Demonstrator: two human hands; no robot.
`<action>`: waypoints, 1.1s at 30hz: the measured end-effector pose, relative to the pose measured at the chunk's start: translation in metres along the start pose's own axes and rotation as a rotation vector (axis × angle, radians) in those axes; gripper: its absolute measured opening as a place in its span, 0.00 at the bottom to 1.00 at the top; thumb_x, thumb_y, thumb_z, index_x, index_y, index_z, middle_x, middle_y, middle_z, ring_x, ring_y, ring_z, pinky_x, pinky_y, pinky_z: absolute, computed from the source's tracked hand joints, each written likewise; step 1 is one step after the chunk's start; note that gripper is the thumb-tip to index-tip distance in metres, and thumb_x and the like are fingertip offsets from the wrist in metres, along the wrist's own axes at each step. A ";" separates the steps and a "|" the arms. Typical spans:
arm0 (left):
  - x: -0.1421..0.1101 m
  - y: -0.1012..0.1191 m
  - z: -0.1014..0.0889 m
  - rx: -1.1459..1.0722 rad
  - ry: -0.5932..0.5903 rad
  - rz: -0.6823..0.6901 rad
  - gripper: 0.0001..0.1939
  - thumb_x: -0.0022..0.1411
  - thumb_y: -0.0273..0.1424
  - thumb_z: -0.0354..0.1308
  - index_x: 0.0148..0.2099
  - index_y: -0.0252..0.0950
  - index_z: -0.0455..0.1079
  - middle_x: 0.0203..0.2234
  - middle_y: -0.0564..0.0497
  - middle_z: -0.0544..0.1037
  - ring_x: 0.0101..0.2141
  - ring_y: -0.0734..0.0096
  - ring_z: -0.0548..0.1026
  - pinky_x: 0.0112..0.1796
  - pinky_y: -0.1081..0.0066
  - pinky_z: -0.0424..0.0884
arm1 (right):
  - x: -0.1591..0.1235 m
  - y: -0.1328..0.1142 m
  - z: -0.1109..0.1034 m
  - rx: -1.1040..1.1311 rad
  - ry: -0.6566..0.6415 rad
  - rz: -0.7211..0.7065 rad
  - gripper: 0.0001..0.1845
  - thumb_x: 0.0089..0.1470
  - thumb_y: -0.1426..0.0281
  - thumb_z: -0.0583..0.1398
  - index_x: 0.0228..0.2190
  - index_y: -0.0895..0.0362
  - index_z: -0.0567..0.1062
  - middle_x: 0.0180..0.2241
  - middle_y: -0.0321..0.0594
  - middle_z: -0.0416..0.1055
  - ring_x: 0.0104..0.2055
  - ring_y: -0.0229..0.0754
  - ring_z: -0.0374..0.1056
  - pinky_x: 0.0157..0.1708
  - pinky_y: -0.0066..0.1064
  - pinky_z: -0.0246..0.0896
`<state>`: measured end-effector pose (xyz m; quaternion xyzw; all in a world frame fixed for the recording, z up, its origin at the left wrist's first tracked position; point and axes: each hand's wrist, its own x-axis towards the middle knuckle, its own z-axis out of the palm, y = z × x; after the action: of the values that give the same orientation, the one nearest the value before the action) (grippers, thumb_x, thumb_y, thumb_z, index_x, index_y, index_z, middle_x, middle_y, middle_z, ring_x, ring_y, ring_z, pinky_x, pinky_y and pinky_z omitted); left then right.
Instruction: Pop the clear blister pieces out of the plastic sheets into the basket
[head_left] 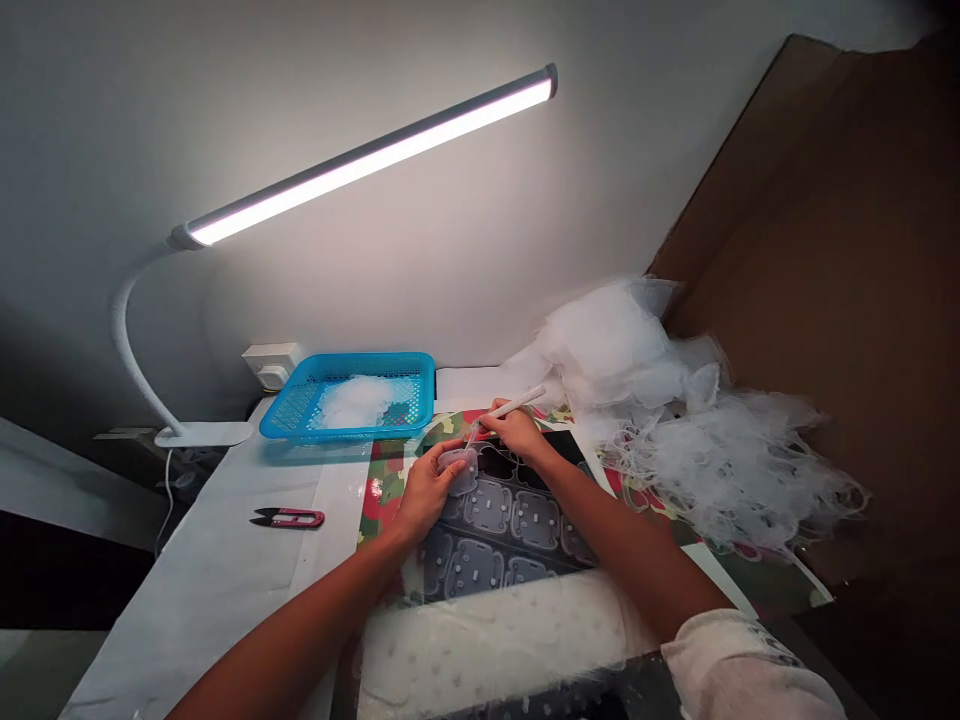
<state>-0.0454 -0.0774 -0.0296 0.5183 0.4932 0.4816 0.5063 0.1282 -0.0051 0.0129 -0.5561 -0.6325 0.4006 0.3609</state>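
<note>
At the far left, a white gooseneck LED desk lamp (367, 160) clamps to the table edge, its long bar angled up and to the right. Beyond its neck, a white wall socket (270, 365) sits just above a blue plastic mesh basket (345, 362), which holds a small mound of white translucent scraps (356, 400). Nearer, on the white table covering (210, 570), lie red-handled thread snips (289, 518), blades pointing left.

Right of these, the left hand (426, 490) has its fingers curled around a small translucent moulded piece (459, 472), gripping it above a black sheet (510, 520) set with rows of similar rounded pieces. The sheet lies on a camouflage-patterned mat (386, 480), and a white dotted sheet (487, 640) lies nearer the person. The right hand (514, 430) pinches a slim white pen-like tool (510, 405) between its fingers. The tool's long axis runs from far right to near left, and its tip comes down at the piece's upper edge. A white sleeve (742, 670) covers the right arm near the elbow. Further right, a large heap of translucent stringy trimmings (675, 430) rests against a brown cardboard sheet (825, 250).
</note>
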 end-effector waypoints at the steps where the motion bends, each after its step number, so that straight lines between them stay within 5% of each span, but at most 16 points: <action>1: -0.001 0.001 0.000 0.014 0.016 0.006 0.21 0.54 0.42 0.65 0.48 0.36 0.74 0.39 0.48 0.81 0.39 0.62 0.78 0.38 0.69 0.72 | -0.002 -0.004 0.000 0.052 -0.041 0.007 0.10 0.48 0.66 0.59 0.21 0.55 0.64 0.22 0.33 0.69 0.24 0.35 0.64 0.19 0.24 0.53; 5: -0.003 0.006 0.003 -0.083 -0.013 0.012 0.15 0.53 0.40 0.67 0.36 0.35 0.71 0.29 0.53 0.77 0.30 0.70 0.75 0.31 0.75 0.68 | -0.014 -0.011 -0.007 0.392 -0.265 0.058 0.14 0.47 0.62 0.65 0.23 0.55 0.65 0.27 0.38 0.74 0.32 0.41 0.73 0.21 0.24 0.61; 12: -0.001 0.010 0.003 -0.353 -0.059 -0.105 0.22 0.47 0.40 0.71 0.37 0.36 0.66 0.26 0.56 0.75 0.25 0.76 0.71 0.26 0.78 0.64 | -0.038 -0.003 -0.024 0.687 -0.511 0.123 0.21 0.43 0.59 0.71 0.25 0.56 0.65 0.39 0.41 0.76 0.40 0.40 0.73 0.40 0.32 0.69; 21: -0.002 0.021 -0.010 -0.270 -0.279 -0.192 0.27 0.44 0.37 0.74 0.40 0.37 0.62 0.24 0.58 0.74 0.21 0.79 0.69 0.22 0.80 0.59 | -0.055 -0.014 -0.031 0.047 -0.504 -0.229 0.10 0.55 0.63 0.60 0.33 0.55 0.77 0.33 0.37 0.74 0.32 0.39 0.65 0.32 0.29 0.58; 27: -0.005 0.029 -0.016 -0.257 -0.464 -0.172 0.29 0.46 0.34 0.73 0.45 0.38 0.61 0.23 0.57 0.76 0.23 0.76 0.71 0.24 0.79 0.63 | -0.051 -0.013 -0.016 0.006 -0.370 -0.274 0.07 0.56 0.66 0.58 0.31 0.56 0.75 0.31 0.35 0.72 0.33 0.39 0.64 0.32 0.27 0.56; 33: -0.006 0.031 -0.017 -0.309 -0.488 -0.156 0.29 0.45 0.35 0.74 0.43 0.39 0.59 0.20 0.58 0.74 0.20 0.77 0.70 0.22 0.79 0.61 | -0.057 -0.015 -0.001 0.048 -0.238 -0.330 0.07 0.57 0.69 0.56 0.28 0.55 0.72 0.31 0.35 0.73 0.34 0.39 0.66 0.35 0.29 0.56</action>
<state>-0.0622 -0.0824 0.0019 0.4961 0.3163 0.3717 0.7181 0.1299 -0.0626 0.0263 -0.3847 -0.7437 0.4137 0.3573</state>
